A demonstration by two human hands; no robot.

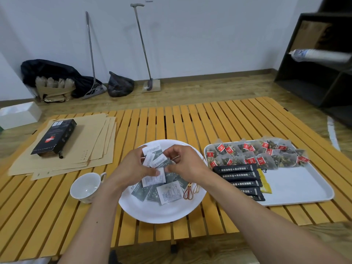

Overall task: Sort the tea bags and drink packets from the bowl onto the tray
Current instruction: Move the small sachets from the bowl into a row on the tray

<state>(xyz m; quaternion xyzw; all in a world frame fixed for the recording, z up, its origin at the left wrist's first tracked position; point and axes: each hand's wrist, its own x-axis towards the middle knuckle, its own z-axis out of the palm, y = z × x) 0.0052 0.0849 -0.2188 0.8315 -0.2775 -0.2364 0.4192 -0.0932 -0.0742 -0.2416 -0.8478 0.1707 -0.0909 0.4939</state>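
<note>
A white bowl (pixel 152 212) in front of me holds several grey-and-white drink packets (pixel 169 193) and some red and yellow ties (pixel 188 193). Both hands are over the bowl. My left hand (pixel 131 168) grips a stack of the small packets (pixel 154 159). My right hand (pixel 186 162) pinches the same stack from the right. To the right lies a white tray (pixel 297 185). Its far half carries rows of pyramid tea bags with red tags (pixel 257 155). Black stick packets (pixel 240 180) and a yellow packet (pixel 264 183) lie below them.
A white cup (pixel 85 187) stands left of the bowl. A black box (pixel 54 139) rests on brown envelopes (pixel 89 149) at the table's left. The slatted yellow table (pixel 190 121) stretches beyond. A dark shelf (pixel 314 63) stands at the right; brooms and bags line the wall.
</note>
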